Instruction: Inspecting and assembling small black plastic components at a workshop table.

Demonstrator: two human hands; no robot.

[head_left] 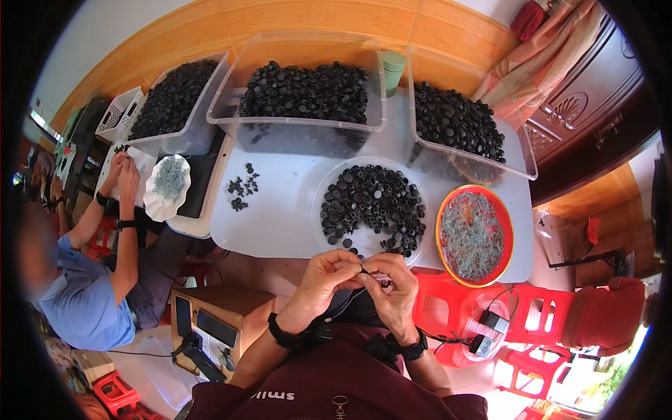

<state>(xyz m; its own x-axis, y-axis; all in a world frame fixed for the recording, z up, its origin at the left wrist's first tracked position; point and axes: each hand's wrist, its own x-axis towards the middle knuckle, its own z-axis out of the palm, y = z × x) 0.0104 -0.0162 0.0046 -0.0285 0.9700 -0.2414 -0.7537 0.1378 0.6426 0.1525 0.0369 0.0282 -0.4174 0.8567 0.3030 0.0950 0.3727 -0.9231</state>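
Note:
My left hand [323,278] and my right hand [392,285] meet just below the table's near edge, fingertips pinched together around a small black plastic part [365,270]. Which fingers carry its weight is hard to tell. Just beyond them sits a clear round tray [323,187] heaped with the same small black parts. To its right an orange-red round tray [442,217] holds a tangle of thin grey-green wire pieces. Both wrists wear black bands.
Three clear bins of black parts, left [183,136], middle [301,124] and right [521,157], line the back of the white table [280,217]. A green cup [392,68] stands between bins. A person in a blue shirt [84,301] works at the left beside a white dish [168,183]. Red stools [490,315] stand at right.

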